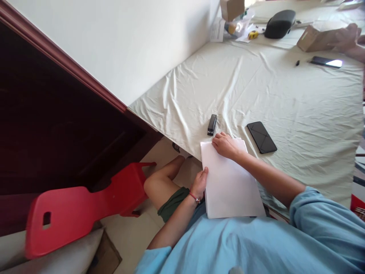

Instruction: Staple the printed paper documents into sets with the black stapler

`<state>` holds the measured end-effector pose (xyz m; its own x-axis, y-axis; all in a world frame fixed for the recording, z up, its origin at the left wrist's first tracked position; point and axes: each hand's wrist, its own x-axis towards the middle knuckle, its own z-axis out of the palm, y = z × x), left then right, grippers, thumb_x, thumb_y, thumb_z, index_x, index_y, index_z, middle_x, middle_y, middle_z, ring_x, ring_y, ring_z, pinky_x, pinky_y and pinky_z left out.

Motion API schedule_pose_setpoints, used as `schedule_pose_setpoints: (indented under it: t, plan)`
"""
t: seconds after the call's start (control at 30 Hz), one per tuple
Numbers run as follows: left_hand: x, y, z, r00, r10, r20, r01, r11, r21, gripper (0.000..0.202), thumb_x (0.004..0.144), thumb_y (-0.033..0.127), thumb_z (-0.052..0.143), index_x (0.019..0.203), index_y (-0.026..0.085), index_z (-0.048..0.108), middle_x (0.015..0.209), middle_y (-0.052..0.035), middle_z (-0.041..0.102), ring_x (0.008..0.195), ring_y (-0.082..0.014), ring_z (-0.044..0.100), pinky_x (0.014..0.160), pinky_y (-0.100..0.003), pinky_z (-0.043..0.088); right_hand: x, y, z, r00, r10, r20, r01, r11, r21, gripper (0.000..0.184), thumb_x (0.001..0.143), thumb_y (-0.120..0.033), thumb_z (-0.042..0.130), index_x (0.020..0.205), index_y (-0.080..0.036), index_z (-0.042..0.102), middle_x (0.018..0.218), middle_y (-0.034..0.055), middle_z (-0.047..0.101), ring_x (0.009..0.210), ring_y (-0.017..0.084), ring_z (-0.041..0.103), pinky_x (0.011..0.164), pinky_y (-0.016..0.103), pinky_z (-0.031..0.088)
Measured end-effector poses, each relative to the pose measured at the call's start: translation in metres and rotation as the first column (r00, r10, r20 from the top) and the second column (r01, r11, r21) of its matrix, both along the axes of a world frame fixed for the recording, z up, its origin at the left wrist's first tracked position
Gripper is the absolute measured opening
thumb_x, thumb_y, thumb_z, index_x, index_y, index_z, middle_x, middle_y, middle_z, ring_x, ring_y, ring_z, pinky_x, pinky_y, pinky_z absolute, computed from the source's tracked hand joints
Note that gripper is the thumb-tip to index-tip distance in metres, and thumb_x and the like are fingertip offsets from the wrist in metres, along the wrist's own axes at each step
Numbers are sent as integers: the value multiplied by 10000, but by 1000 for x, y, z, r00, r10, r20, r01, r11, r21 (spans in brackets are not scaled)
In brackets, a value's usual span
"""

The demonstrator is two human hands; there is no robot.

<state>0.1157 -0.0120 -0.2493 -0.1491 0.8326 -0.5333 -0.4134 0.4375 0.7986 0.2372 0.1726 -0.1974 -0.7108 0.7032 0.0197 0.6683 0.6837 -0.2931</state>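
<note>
A stack of white paper sheets (232,186) rests between my body and the edge of the cloth-covered table, with its far end over the tabletop. My left hand (199,183) grips the stack's left edge, thumb on top and the other fingers hidden underneath. At the far edge, near the left corner, my right hand (225,145) has its fingers bent and closed on the paper. A black stapler (211,125) lies just beyond that hand. To the right of the paper is a black smartphone (261,137), lying flat.
A red plastic chair (82,205) stands on the floor at left. Farther along the table (299,102) are a dark rounded case (281,23), a yellow tape measure (253,35) and another phone (326,62). Another person's hand (346,38) touches a cardboard box (316,38).
</note>
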Motion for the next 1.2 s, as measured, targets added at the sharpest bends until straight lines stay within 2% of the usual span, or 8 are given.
schedule_pose_setpoints:
  t: [0.23, 0.43, 0.67, 0.87, 1.0, 1.1, 1.2]
  plan:
    - [7, -8, -5, 998, -2, -64, 0, 999, -33, 823, 621, 869, 714, 867, 85, 744, 782, -116, 764, 738, -245, 719, 656, -320, 536, -3, -1, -1, 999, -17, -31, 17, 1000, -11, 334, 1064, -294, 421, 959, -172, 715, 1072, 126, 657, 1009, 264, 517, 886, 388, 390]
    - [10, -16, -9, 995, -54, -83, 51, 998, -27, 785, 679, 864, 677, 810, 93, 743, 746, -104, 743, 653, -201, 663, 600, -290, 470, -1, 1, -7, 997, 1, -71, -2, 1000, -12, 327, 1046, -267, 444, 886, -167, 711, 1022, 118, 661, 967, 257, 509, 879, 380, 392]
    - [7, -17, -13, 987, -109, -121, 106, 994, -29, 796, 695, 895, 621, 710, 103, 708, 643, -73, 677, 569, -155, 561, 561, -270, 404, -5, 3, -4, 993, 53, -110, -56, 998, -20, 357, 1039, -243, 441, 816, -168, 710, 965, 109, 656, 917, 238, 495, 898, 368, 393]
    - [4, -17, -19, 977, -145, -158, 143, 989, -26, 800, 694, 912, 595, 656, 116, 672, 587, -55, 629, 530, -137, 505, 531, -263, 357, -6, 2, -8, 990, 79, -120, -80, 997, 2, 360, 1049, -277, 437, 902, -183, 752, 1050, 104, 670, 1007, 257, 498, 915, 379, 383]
    - [5, -16, -20, 979, -149, -140, 152, 988, 13, 804, 752, 888, 568, 822, 103, 730, 733, -99, 713, 649, -194, 621, 631, -301, 462, -8, 3, -11, 983, 128, -134, -129, 992, 2, 385, 1053, -273, 420, 871, -174, 745, 985, 100, 661, 939, 235, 492, 922, 369, 383]
    - [4, -14, -21, 975, -17, -223, 34, 997, 74, 740, 817, 824, 573, 1042, 135, 722, 1017, -132, 759, 922, -251, 693, 847, -348, 523, -10, 4, -10, 983, 147, -110, -147, 989, 10, 377, 1043, -254, 430, 824, -172, 726, 924, 91, 643, 873, 220, 484, 902, 361, 381]
    - [1, -8, -23, 925, 77, -373, -37, 993, 112, 669, 864, 776, 558, 1085, 161, 697, 1160, -147, 737, 1086, -282, 670, 983, -388, 494, -13, 5, -10, 987, 140, -78, -140, 990, 11, 364, 1040, -246, 433, 849, -169, 733, 928, 96, 639, 864, 219, 496, 889, 358, 380]
